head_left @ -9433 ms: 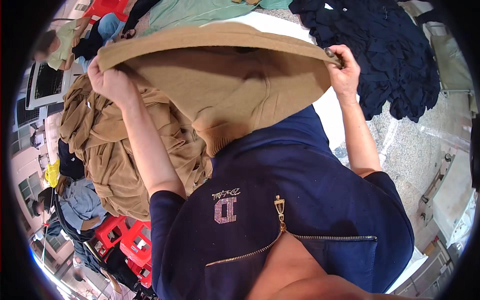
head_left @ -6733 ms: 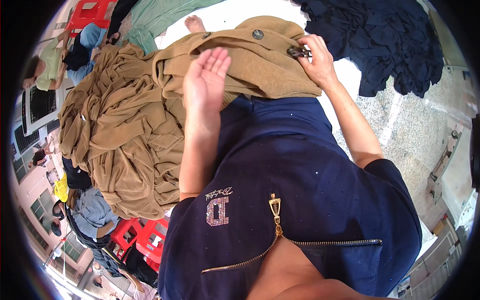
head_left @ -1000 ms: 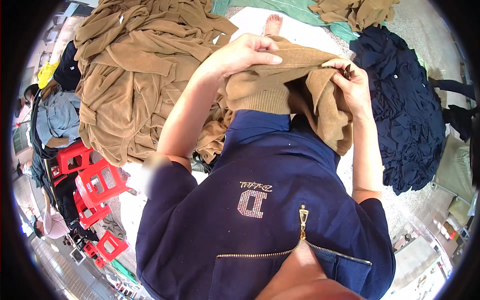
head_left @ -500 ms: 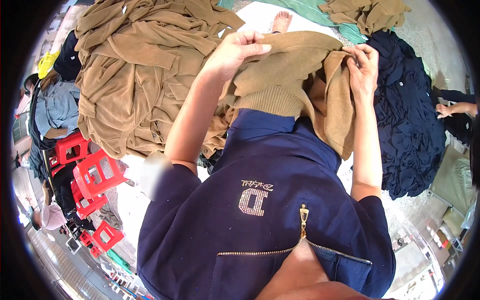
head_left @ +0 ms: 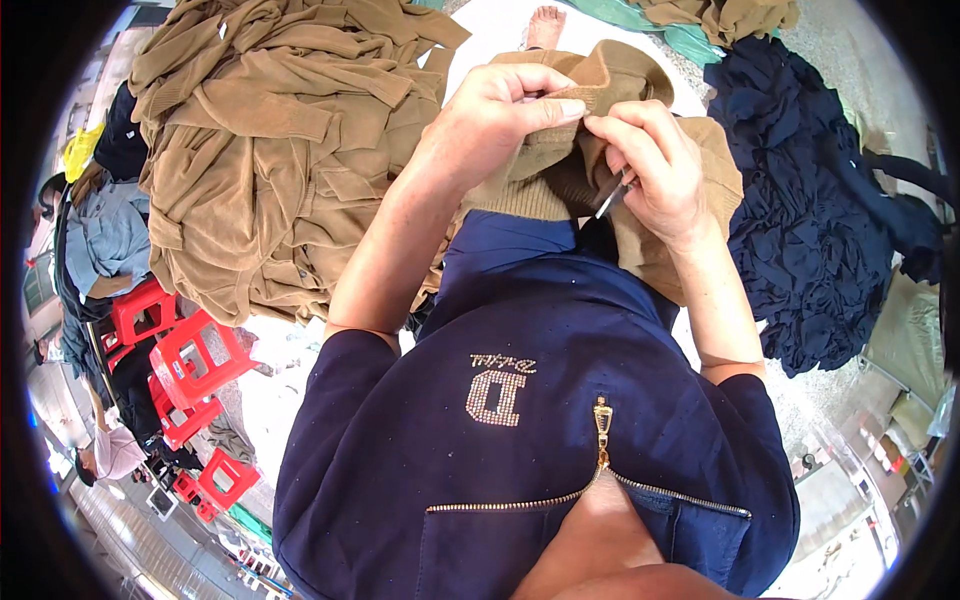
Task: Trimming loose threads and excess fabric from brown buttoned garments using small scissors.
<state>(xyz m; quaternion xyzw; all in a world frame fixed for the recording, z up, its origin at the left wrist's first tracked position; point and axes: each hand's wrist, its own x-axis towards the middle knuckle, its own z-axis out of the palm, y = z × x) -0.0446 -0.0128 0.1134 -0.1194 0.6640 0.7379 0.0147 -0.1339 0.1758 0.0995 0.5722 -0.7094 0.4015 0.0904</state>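
Observation:
A tan knitted garment (head_left: 620, 90) lies bunched in my lap, above my dark blue zipped top. My left hand (head_left: 495, 115) pinches its ribbed edge from the left, fingers curled over the fabric. My right hand (head_left: 655, 165) holds a small metal clipping tool (head_left: 612, 195), its tip touching the fabric just under my left fingertips. Both hands nearly touch each other at the ribbed edge.
A big heap of tan garments (head_left: 270, 150) lies to my left. A pile of dark navy garments (head_left: 820, 210) lies to my right. Red plastic stools (head_left: 185, 365) stand at lower left beside seated people (head_left: 95, 240). A bare foot (head_left: 545, 25) shows at the top.
The garment was held spread wide, then folded and gathered into my lap. Within the last second my hands closed together on its ribbed edge, the right one bringing the tool to the fabric.

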